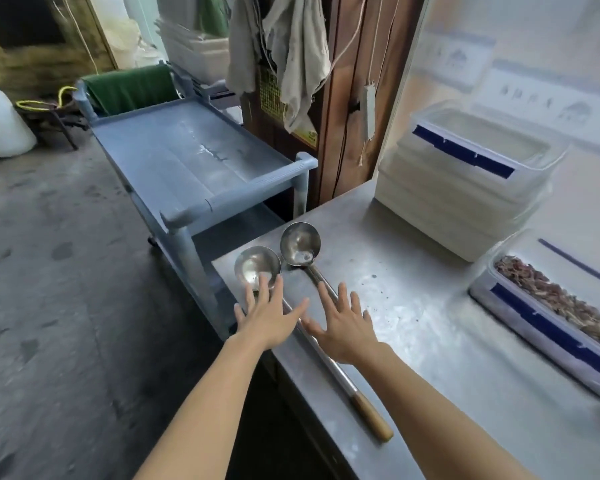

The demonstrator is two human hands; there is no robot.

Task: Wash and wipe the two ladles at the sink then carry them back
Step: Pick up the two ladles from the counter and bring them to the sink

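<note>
i see a brushed steel desk (413, 306), dull and scuffed, with dark specks and pale smears across its flat top. two ladles lie on it near the front left corner, bowls facing up. the left ladle (257, 266) has a round, shiny metal bowl sitting right at the desk's edge; its shaft is mostly hidden under my hands. the right ladle (300, 244) has a similar polished bowl, just beside the first and slightly farther back, and a thin steel shaft running toward me. a long steel shaft comes out below my hands and ends in a tan wooden handle (373, 417); i cannot tell which bowl it belongs to.

my left hand (269, 318) is spread flat, palm down, fingers wide, with fingertips over the near rim of the left ladle's bowl; it grips nothing, and i cannot tell whether it touches. my right hand (343, 327) is likewise fully splayed, palm down, over the shafts, holding nothing.

to the right stand stacked translucent plastic boxes (465, 188) with blue clips, and a long box of dried brownish bits (561, 306). beyond the desk is a grey-blue plastic cart (194, 157), ribbed and dusty.
</note>
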